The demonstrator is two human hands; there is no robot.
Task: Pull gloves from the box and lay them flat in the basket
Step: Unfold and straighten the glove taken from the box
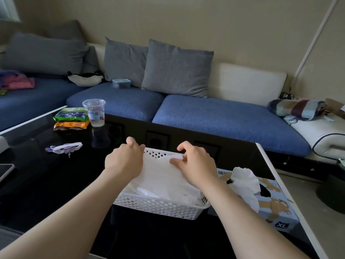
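— What is nearest you?

— My two forearms, coming in from six o'clock over the glossy black desk. Between them stands one white perforated basket, with a strip of bare desk before its near wall.

— And the fingers?

— Both sets are curled. My left hand grips the far edge of a white glove at the basket's eleven o'clock corner. My right hand pinches that same edge at one o'clock, thumb against fingers. The glove is spread across the inside of the basket, over more white material. I cannot count how many gloves lie under it.

— The box?

— One box, pale blue and marked XL, at three o'clock, just beside the basket's right wall. I cannot tell if they touch. One white tuft stands up out of its opening. The box's far side runs close along the desk's white right edge, so there is little room there.

— Where is there room?

— At nine o'clock there is a wide stretch of bare desk. At ten o'clock lies one purple-and-white item. Beyond it, near the desk's far-left edge, are two snack packets, one behind the other, and one clear plastic cup just beside them.

— And past the desk?

— At twelve o'clock is a blue sofa with two grey cushions upright in the middle, one small lidded container on the seat, and one striped folded blanket at two o'clock.
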